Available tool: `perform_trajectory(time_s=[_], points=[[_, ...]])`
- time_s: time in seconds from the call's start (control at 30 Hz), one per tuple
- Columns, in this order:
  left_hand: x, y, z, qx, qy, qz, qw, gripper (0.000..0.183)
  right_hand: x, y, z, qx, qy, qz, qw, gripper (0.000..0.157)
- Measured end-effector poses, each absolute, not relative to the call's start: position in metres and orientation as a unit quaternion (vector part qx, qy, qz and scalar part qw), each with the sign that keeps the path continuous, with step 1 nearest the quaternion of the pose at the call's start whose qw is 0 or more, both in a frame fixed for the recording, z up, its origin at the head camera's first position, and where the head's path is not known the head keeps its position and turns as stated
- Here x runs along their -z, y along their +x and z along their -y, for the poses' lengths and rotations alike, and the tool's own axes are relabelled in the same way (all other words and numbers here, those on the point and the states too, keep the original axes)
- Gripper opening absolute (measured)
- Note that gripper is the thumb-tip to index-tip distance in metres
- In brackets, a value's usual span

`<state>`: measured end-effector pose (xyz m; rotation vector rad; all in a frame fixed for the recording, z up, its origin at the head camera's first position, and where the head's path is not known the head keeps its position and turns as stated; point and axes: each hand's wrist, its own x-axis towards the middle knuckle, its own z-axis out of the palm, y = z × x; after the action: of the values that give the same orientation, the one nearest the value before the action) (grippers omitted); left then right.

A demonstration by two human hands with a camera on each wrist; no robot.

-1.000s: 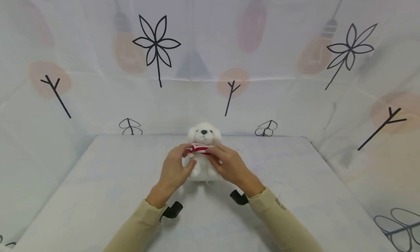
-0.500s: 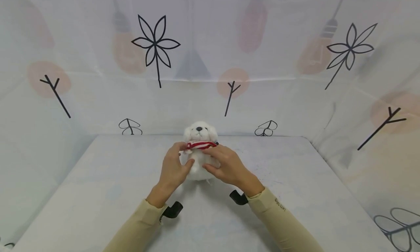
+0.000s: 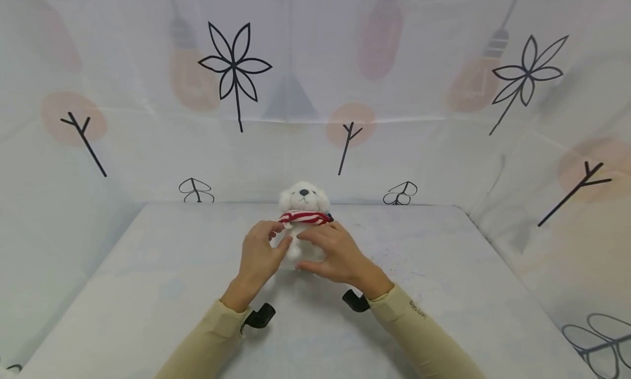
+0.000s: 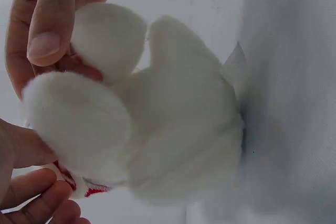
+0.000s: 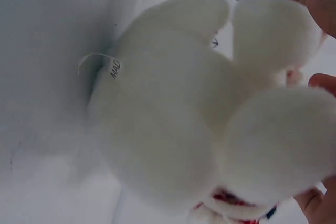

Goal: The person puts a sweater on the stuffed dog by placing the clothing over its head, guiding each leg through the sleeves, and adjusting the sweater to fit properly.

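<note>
A white plush dog (image 3: 304, 199) sits upright on the table and faces me. Round its neck lies a red-and-white striped knitted scarf (image 3: 305, 217), with a dark blue bit at its right end. My left hand (image 3: 258, 253) is at the dog's left side in the head view, fingers bent by the scarf's end, thumb apart from them. Before the belly, my right hand (image 3: 337, 253) has thumb and fingers spread and holds nothing. Both wrist views show the dog's round paws (image 4: 79, 124) close up; a printed tag (image 5: 114, 68) hangs at its base. Whether the left fingertips touch the scarf, I cannot tell.
A pale cloth covers the table (image 3: 172, 291), and a printed curtain (image 3: 296, 149) with flower and tree drawings stands behind and at both sides. Black wrist mounts (image 3: 259, 316) jut inward from the sleeves.
My right fingers have come off the scarf and moved down in front of the belly, spreading from the thumb. The scarf shows more fully. The dog shifted slightly left, then partly back.
</note>
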<state>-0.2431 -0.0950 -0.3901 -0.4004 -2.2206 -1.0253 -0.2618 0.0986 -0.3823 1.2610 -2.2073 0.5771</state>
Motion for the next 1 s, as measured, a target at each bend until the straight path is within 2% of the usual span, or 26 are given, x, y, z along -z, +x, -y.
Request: perform_trajectory(time_s=[0.17, 0.43, 0.63, 1.0], points=[[0.3914, -0.2444, 0.0946, 0.403, -0.181, 0.841, 0.312, 0.030, 0.3877, -0.2603, -0.0943, -0.207, 0.459, 0.819, 0.275, 0.050], [0.3938, -0.2474, 0.0944, 0.411, -0.223, 0.830, 0.304, 0.055, 0.3913, -0.2597, -0.0898, -0.225, 0.465, 0.808, 0.285, 0.028], [0.3963, -0.2489, 0.0960, 0.389, -0.257, 0.845, 0.263, 0.069, 0.3914, -0.2611, -0.0904, -0.224, 0.480, 0.803, 0.276, 0.018], [0.3932, -0.2495, 0.1024, 0.404, -0.238, 0.858, 0.207, 0.078, 0.3837, -0.2614, -0.0982, -0.269, 0.510, 0.789, 0.213, 0.014]])
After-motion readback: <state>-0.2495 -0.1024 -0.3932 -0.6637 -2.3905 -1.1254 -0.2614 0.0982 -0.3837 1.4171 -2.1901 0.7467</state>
